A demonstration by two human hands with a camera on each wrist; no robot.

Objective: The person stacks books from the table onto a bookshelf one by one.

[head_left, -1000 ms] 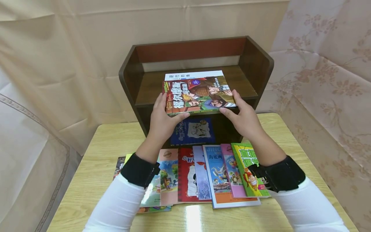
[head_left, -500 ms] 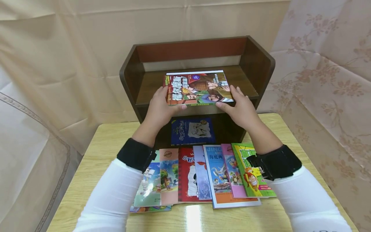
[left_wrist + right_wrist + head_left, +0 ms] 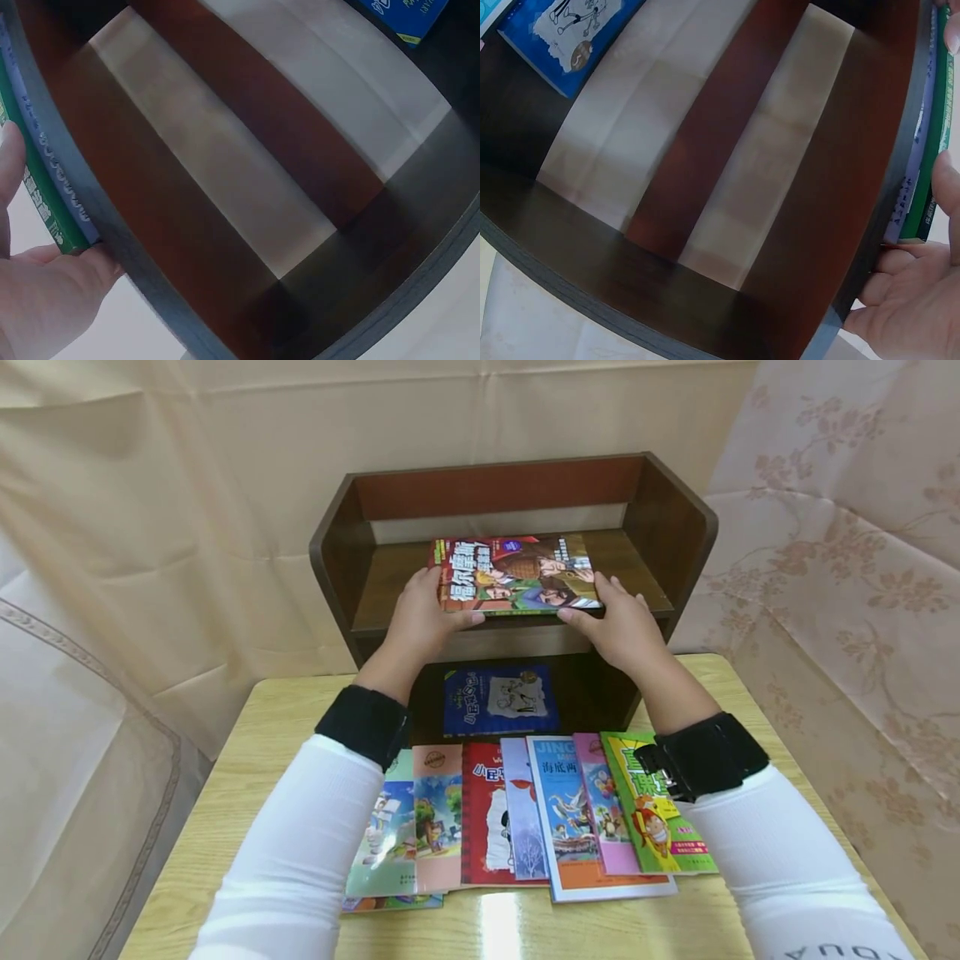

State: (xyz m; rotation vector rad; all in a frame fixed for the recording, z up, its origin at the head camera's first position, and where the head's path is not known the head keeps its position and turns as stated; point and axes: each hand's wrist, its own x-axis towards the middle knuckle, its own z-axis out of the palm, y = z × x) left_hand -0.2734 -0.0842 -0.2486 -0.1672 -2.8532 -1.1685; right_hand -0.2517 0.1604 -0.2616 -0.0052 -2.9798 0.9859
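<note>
My left hand (image 3: 422,614) grips the left end of a small stack of books, thumb at the near edge. On the opposite end my right hand (image 3: 628,622) holds the same stack. A comic-style book with a red and brown cover (image 3: 517,578) lies on top, cover up. Its green spine (image 3: 45,187) shows in the left wrist view, against the purple spine (image 3: 915,161) of a book below, seen in the right wrist view. The stack lies flat at the front edge of the upper shelf (image 3: 633,556), fingertips right at that edge.
Inside the dark wooden bookshelf (image 3: 330,547), a blue book (image 3: 498,700) lies on the lower level. Several books, among them a red one (image 3: 487,810) and a green one (image 3: 663,827), overlap in a row on the light wood table (image 3: 247,760) before it.
Both hands have moved the stack forward and slightly up in view, farther over the upper shelf. The white book's edge behind the top cover has gone out of sight.
</note>
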